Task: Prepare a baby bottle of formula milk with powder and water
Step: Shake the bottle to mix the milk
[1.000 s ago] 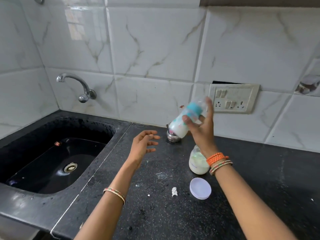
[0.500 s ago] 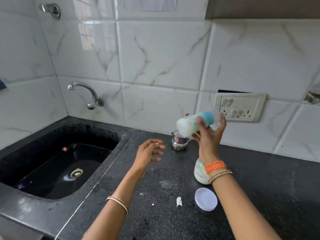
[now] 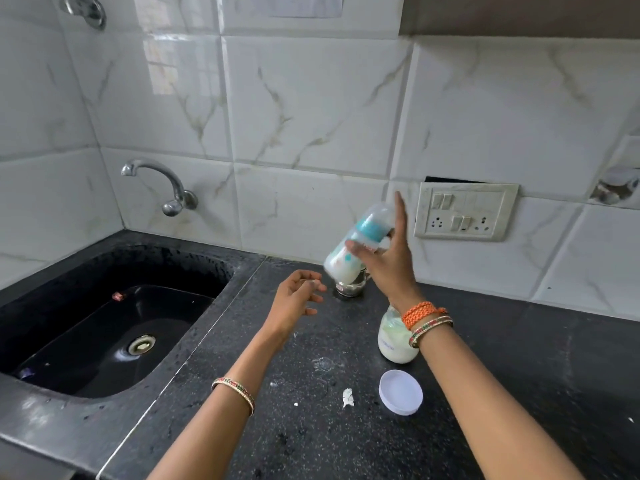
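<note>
- The baby bottle (image 3: 358, 245) in the right hand (image 3: 388, 261) now tilts with its base down-left and its teal collar and clear cap up-right; half a second ago it lay nearly level, and a second ago it slanted much as it does now.
- The milk has pooled again at the low base end.
- The right hand's forefinger now points straight up past the cap, its grip looser than before.
- The left hand (image 3: 298, 299), empty with fingers curled, has drifted slightly closer to the bottle's base.
</note>
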The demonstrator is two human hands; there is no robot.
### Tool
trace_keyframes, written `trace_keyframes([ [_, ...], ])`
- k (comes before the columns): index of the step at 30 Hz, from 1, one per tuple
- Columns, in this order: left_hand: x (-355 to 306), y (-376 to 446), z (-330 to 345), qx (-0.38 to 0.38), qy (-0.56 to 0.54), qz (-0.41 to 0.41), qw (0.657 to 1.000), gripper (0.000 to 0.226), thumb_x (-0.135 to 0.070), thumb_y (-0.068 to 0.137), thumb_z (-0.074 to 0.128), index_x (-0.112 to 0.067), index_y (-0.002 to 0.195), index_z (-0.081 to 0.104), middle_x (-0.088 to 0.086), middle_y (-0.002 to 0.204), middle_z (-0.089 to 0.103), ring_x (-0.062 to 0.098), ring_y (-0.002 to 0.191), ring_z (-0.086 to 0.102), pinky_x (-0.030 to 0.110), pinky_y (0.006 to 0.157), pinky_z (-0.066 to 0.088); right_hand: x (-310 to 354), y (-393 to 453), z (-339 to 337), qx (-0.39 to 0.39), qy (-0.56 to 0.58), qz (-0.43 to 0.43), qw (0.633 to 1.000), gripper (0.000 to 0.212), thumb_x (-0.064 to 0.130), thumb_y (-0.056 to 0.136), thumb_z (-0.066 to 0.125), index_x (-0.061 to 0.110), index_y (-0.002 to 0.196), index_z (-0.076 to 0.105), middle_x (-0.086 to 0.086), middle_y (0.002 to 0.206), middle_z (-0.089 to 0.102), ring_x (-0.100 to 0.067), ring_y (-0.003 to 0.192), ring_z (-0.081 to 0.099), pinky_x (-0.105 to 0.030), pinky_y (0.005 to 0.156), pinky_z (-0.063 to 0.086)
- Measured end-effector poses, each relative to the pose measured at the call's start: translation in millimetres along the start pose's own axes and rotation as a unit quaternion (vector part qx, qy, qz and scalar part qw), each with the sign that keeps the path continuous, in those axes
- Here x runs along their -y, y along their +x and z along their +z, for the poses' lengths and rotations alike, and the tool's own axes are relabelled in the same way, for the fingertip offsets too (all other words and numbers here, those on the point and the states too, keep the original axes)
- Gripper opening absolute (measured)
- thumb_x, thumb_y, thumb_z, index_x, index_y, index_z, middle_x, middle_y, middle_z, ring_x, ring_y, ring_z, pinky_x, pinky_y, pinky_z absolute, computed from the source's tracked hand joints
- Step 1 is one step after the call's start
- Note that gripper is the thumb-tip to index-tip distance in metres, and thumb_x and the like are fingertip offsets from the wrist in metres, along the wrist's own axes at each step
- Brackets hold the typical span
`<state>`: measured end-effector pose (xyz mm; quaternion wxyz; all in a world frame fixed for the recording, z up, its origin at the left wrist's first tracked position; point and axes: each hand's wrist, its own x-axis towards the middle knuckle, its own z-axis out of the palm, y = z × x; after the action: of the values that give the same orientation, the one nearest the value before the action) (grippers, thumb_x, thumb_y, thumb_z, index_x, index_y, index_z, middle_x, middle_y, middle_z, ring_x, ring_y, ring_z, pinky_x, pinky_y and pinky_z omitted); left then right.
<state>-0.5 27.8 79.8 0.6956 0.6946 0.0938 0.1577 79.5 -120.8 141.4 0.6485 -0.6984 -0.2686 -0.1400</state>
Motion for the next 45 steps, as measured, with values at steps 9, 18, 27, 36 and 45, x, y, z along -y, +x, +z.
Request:
trace_keyframes([
  [9, -6.1, 13.5, 2.3, -0.045, -0.03, -0.013, 0.998, 0.017, -0.01, 0.094, 0.044, -0.01, 0.103, 0.059, 0.002, 0.089, 0.066, 0.016, 0.073, 0.06, 0.033, 0.066, 0.05, 12.4, -26.4, 15.6, -0.185, 0.096, -0.045, 0.977, 0.081, 0.003, 0.072, 0.08, 0.017, 0.136, 0.032, 0.01, 0.121, 0.048, -0.003, 0.093, 0.063, -0.023, 0.074, 0.057],
  [18, 4.2, 17.3, 3.9, -0.054, -0.047, -0.033, 0.997, 0.021, -0.008, 0.095, 0.041, -0.012, 0.097, 0.061, -0.001, 0.085, 0.067, 0.015, 0.071, 0.059, 0.032, 0.064, 0.05, 26.7, -31.9, 2.7, -0.211, 0.167, -0.126, 0.955, 0.079, -0.01, 0.074, 0.073, 0.012, 0.134, 0.026, 0.005, 0.129, 0.044, 0.004, 0.096, 0.06, -0.02, 0.071, 0.055],
  [27, 12.8, 17.0, 12.0, -0.043, -0.056, -0.056, 0.996, 0.022, -0.008, 0.094, 0.04, -0.015, 0.09, 0.061, 0.003, 0.085, 0.067, 0.015, 0.068, 0.059, 0.032, 0.062, 0.051, 26.6, -4.1, 2.1, 0.013, -0.036, -0.149, 0.988, 0.08, 0.014, 0.071, 0.081, 0.033, 0.133, 0.033, 0.003, 0.121, 0.053, -0.021, 0.102, 0.061, -0.031, 0.079, 0.058],
  [36, 8.7, 19.6, -6.9, -0.03, -0.039, -0.056, 0.997, 0.025, -0.003, 0.093, 0.04, -0.015, 0.09, 0.061, 0.001, 0.085, 0.066, 0.016, 0.069, 0.058, 0.029, 0.059, 0.049, 36.5, -1.5, 2.7, -0.018, -0.002, -0.128, 0.992, 0.078, 0.011, 0.072, 0.081, 0.014, 0.137, 0.039, 0.027, 0.119, 0.046, 0.003, 0.1, 0.058, -0.028, 0.075, 0.06],
  [45, -9.5, 19.9, -12.8, -0.021, -0.044, -0.041, 0.998, 0.023, -0.005, 0.094, 0.04, -0.011, 0.096, 0.062, 0.0, 0.085, 0.067, 0.017, 0.071, 0.059, 0.03, 0.062, 0.05, 47.1, 12.3, -21.5, 0.13, 0.032, -0.073, 0.988, 0.075, 0.021, 0.066, 0.083, 0.036, 0.13, 0.046, 0.017, 0.129, 0.049, -0.02, 0.11, 0.059, -0.042, 0.074, 0.06],
])
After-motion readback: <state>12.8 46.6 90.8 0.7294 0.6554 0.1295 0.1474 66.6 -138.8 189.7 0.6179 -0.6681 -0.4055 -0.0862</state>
